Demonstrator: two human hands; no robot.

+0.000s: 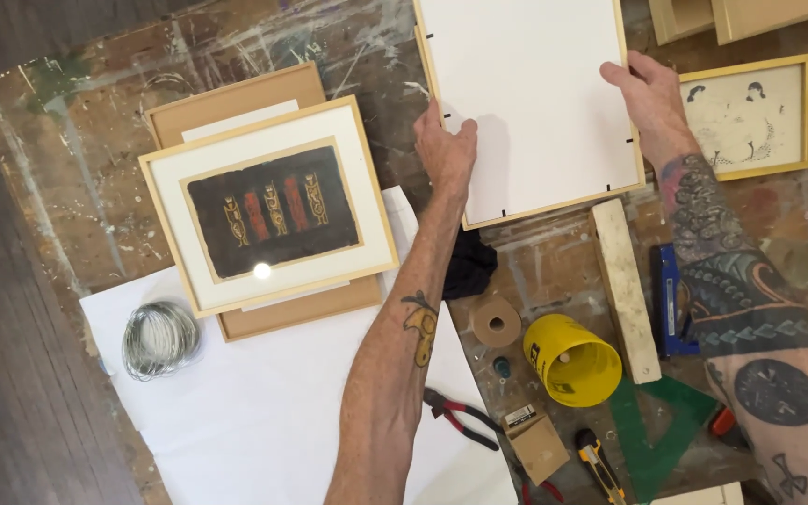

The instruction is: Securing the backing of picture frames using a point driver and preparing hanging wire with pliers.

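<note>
A light wooden picture frame (535, 208) lies face down on the workbench, its white backing board (535, 93) up, with small black tabs along the edges. My left hand (445, 150) presses flat on the lower left corner of the backing. My right hand (642, 98) grips the frame's right edge, fingers curled over the wood. Both forearms reach up from the bottom of the view.
A framed dark artwork (271, 210) lies on stacked boards at left, above a wire coil (158, 339) on white paper (264, 421). Near my arms are a yellow cup (572, 360), tape roll (496, 323), wooden block (626, 285), pliers (460, 416), green set square (661, 435), utility knife (598, 463). A small framed drawing (750, 117) sits at right.
</note>
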